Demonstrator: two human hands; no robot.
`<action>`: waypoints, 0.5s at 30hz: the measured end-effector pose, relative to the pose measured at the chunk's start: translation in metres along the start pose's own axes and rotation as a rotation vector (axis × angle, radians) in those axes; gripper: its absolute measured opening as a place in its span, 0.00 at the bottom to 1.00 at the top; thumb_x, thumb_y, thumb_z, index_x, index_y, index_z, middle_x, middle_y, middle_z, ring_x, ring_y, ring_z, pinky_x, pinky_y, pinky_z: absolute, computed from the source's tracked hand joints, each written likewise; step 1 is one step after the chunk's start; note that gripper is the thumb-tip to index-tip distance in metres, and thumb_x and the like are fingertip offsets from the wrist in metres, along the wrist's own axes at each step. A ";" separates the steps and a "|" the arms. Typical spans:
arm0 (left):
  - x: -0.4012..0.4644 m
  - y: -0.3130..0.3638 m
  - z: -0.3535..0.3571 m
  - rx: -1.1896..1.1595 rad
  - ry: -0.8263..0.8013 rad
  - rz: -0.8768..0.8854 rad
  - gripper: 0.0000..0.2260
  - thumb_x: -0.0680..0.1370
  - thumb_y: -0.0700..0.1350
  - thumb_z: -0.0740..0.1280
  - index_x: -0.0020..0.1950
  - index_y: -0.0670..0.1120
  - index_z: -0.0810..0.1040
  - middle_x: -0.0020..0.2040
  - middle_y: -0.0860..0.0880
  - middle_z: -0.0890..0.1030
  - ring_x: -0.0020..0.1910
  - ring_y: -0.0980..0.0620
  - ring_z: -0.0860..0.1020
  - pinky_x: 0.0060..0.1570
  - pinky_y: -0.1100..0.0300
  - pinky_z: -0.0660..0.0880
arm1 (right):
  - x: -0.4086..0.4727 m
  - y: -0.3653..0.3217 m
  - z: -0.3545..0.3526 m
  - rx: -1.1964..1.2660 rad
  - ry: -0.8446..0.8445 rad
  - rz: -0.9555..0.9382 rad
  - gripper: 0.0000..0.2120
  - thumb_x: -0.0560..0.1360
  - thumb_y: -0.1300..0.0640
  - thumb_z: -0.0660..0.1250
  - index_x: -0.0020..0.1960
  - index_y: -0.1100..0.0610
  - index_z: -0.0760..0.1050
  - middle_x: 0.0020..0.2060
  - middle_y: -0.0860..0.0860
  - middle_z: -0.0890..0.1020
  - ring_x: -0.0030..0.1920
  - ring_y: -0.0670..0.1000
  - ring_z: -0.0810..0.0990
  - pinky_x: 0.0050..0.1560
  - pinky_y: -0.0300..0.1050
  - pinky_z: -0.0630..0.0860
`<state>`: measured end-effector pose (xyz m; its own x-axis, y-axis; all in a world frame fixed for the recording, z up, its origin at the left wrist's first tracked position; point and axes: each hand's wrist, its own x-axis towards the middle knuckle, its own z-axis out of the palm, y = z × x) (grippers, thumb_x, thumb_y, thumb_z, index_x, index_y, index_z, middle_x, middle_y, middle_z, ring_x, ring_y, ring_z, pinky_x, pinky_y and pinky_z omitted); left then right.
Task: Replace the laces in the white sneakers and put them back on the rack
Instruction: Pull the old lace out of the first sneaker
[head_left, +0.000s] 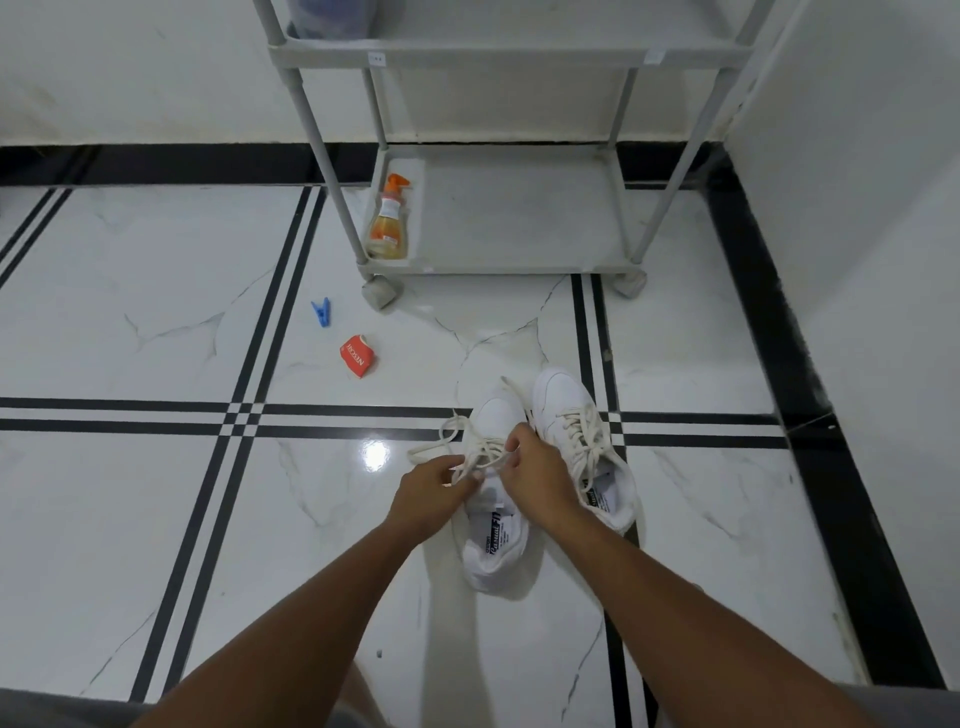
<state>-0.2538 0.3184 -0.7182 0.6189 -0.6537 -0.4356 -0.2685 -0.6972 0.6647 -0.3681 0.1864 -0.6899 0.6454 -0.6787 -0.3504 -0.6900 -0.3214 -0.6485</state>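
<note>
Both white sneakers sat on the floor (156, 322) before the rack (509, 260), side by side, long axes toward it, toes pointing away. Left hand (434, 493) and right hand (540, 475) each pinched the cream lace (467, 447) over the left sneaker (493, 525); right sneaker (576, 431) laced.

White marble floor (156, 519) w/ black stripes, white walls (156, 67).

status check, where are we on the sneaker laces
Both hands, left and right, pinching the cream lace on the left white sneaker. Right white sneaker laced. Grey rack shelf ahead, path clear.
</note>
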 end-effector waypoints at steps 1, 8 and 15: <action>0.001 0.003 -0.003 -0.053 0.000 0.015 0.13 0.80 0.60 0.64 0.57 0.56 0.84 0.51 0.57 0.85 0.51 0.55 0.82 0.52 0.58 0.78 | -0.004 0.001 0.005 0.041 0.007 0.021 0.06 0.76 0.60 0.65 0.47 0.52 0.69 0.39 0.50 0.78 0.40 0.53 0.78 0.41 0.50 0.76; 0.015 0.007 0.001 0.166 0.074 0.102 0.09 0.79 0.53 0.68 0.55 0.55 0.85 0.52 0.57 0.85 0.50 0.57 0.81 0.54 0.56 0.78 | -0.023 0.014 0.030 0.075 0.033 -0.069 0.05 0.76 0.52 0.67 0.50 0.52 0.76 0.45 0.46 0.80 0.44 0.46 0.78 0.43 0.40 0.74; 0.019 0.025 0.019 0.543 0.150 0.214 0.11 0.82 0.49 0.61 0.50 0.44 0.79 0.48 0.47 0.81 0.45 0.49 0.79 0.46 0.53 0.80 | -0.030 0.025 0.046 -0.161 -0.051 -0.173 0.17 0.78 0.60 0.61 0.65 0.55 0.76 0.61 0.51 0.78 0.60 0.52 0.76 0.60 0.43 0.74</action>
<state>-0.2628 0.2835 -0.7213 0.5963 -0.7747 -0.2103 -0.7124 -0.6315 0.3062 -0.3900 0.2287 -0.7267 0.7717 -0.5714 -0.2794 -0.6081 -0.5343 -0.5871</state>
